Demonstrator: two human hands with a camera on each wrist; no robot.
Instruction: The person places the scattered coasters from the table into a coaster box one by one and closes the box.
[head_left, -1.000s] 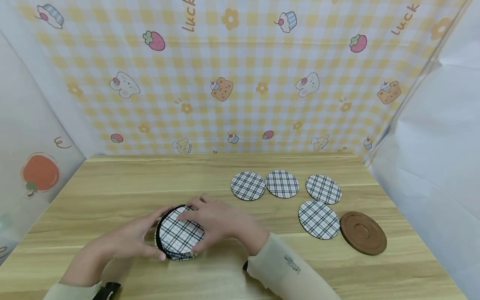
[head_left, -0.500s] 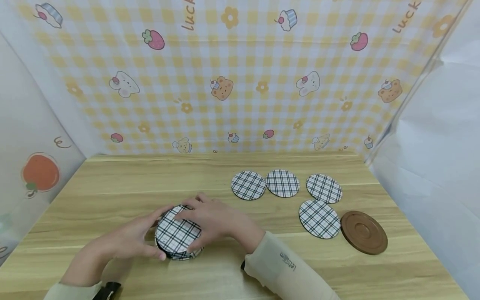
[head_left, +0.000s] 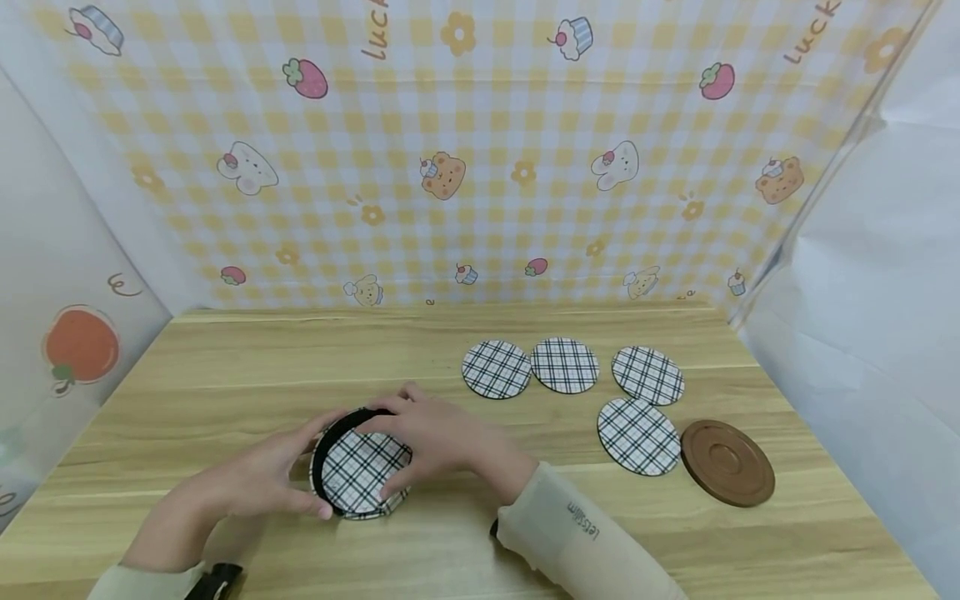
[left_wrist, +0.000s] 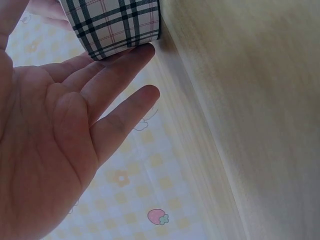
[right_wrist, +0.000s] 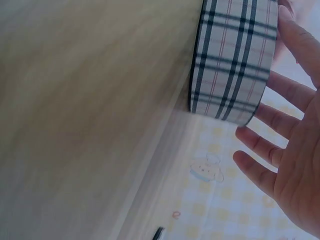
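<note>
A round coaster holder (left_wrist: 117, 30) with black-and-white plaid sides and a dark inner wall sits on the table, front left of centre. My left hand (head_left: 258, 475) holds it from the left, thumb at the near side and fingers round the far side. A plaid round coaster (head_left: 360, 479) lies in its mouth, with the dark inner wall showing along the left and far side. My right hand (head_left: 438, 437) grips this coaster at its right edge, thumb near and fingers far. In the right wrist view its outer fingers (right_wrist: 265, 145) spread beside the holder (right_wrist: 232, 65).
Several plaid coasters lie flat at the back right, including one at the left end (head_left: 497, 369) and one in front (head_left: 639, 437). A brown round disc (head_left: 727, 463) with raised rings touches the front coaster. A checked cloth (head_left: 480, 125) backs the wooden table (head_left: 285, 358).
The coaster in the holder's mouth shifted left with my right hand, then back right, uncovering the dark inner wall again. My left hand stays in place.
</note>
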